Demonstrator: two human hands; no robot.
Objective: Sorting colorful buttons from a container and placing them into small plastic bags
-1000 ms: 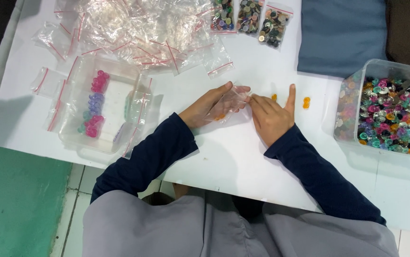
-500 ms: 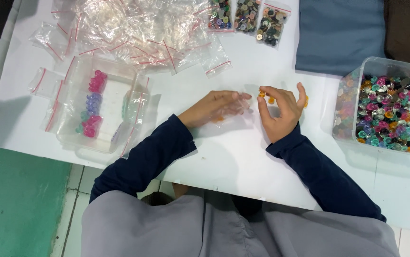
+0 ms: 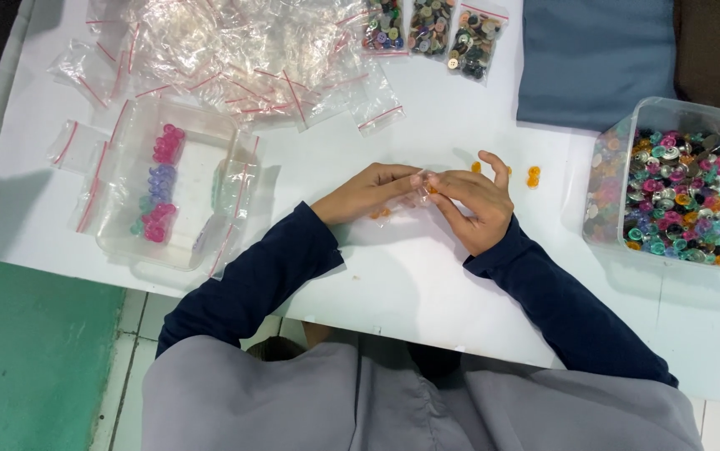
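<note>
Small clear bag (image 3: pixel 414 190) is held just above the white worktop (image 3: pixel 427 276), pinched between both hands near the middle of the view. Orange buttons can be made out in and under it; the count cannot be told.

Left to right:
- Clear tray (image 3: pixel 172 188) at the left, with pink, purple and teal buttons stacked in a column inside.
- Pile of empty clear bags (image 3: pixel 235 50) with red zip strips is seen at the top, well apart from the hands.
- Left hand (image 3: pixel 368 192): fingers are closed on the bag's left side.
- Right hand (image 3: pixel 477 205): thumb and forefinger are pinched on the bag's right side, the other fingers curled loosely.
- Loose orange buttons (image 3: pixel 533 175) lie just beside the right hand.
- Clear tub (image 3: pixel 677 196) of mixed buttons stands at the right edge.

Risks, as judged:
- Buttons could be spilled if the bag is tipped with its mouth unsealed; whether it is sealed cannot be told.
- The slick film could slip from a light pinch.
- Loose buttons could be knocked off by the right sleeve.

Orientation: the bag's long axis appears to run left–right between the hands, roughly parallel to the worktop's near edge. Which end the mouth faces cannot be told; the film is mostly hidden by the fingers.
</note>
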